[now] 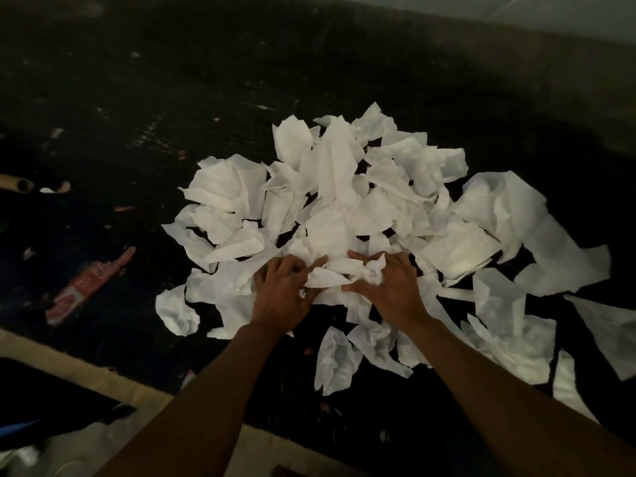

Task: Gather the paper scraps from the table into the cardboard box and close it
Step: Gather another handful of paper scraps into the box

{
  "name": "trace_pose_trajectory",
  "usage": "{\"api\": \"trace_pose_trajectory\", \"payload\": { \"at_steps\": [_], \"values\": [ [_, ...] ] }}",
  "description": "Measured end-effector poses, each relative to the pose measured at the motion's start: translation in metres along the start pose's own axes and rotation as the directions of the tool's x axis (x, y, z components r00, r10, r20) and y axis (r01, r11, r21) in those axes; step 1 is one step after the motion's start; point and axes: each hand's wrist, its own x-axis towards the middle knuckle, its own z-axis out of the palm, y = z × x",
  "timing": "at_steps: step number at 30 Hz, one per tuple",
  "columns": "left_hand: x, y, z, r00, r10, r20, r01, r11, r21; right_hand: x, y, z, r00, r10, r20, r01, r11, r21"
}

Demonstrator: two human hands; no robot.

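A big heap of torn white paper scraps (344, 194) covers the middle and right of the dark table (172, 80). My left hand (282, 294) and my right hand (392, 287) lie side by side on the near part of the heap. Both have curled fingers bunched into a crumpled wad of scraps (340, 273) between them. Loose scraps (335, 363) lie nearer to me, between my forearms. A tan cardboard box edge (69, 364) runs along the lower left; its inside is dark and mostly out of frame.
A red and white flat packet (91, 285) lies on the table at left. Cardboard tubes (20, 184) sit at the far left edge. Small bits of debris dot the tabletop. More scraps (605, 325) reach the right edge of the view.
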Motion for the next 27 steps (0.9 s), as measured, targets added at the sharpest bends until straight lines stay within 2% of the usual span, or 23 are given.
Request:
{"api": "trace_pose_trajectory", "payload": {
  "at_steps": [4, 8, 12, 16, 20, 24, 27],
  "values": [
    [0.006, 0.0, -0.003, 0.993, -0.09, 0.074, 0.097, 0.991, -0.09, -0.003, -0.013, -0.003, 0.994, 0.089, -0.071, -0.075, 0.982, 0.171],
    [0.009, 0.0, -0.01, 0.973, -0.144, 0.179, 0.171, 0.975, -0.143, -0.006, -0.018, -0.012, 0.986, 0.142, -0.087, -0.117, 0.964, 0.239],
    [0.009, -0.004, -0.011, 0.966, -0.17, 0.194, 0.204, 0.965, -0.167, -0.007, -0.027, -0.028, 0.972, 0.194, -0.136, -0.134, 0.923, 0.36],
    [0.014, -0.003, -0.008, 0.97, -0.178, 0.167, 0.203, 0.967, -0.152, -0.005, -0.021, -0.035, 0.968, 0.228, -0.107, -0.143, 0.848, 0.511],
    [0.014, -0.005, -0.004, 0.978, -0.152, 0.14, 0.158, 0.987, -0.033, -0.009, -0.017, -0.04, 0.971, 0.222, -0.091, -0.147, 0.849, 0.507],
    [0.02, -0.001, -0.002, 0.982, -0.119, 0.146, 0.108, 0.991, 0.082, -0.016, -0.017, -0.042, 0.97, 0.204, -0.129, -0.136, 0.904, 0.406],
    [0.024, -0.003, 0.004, 0.984, -0.093, 0.155, 0.073, 0.989, 0.13, -0.015, -0.013, -0.042, 0.972, 0.207, -0.114, -0.146, 0.907, 0.395]
  ]
}}
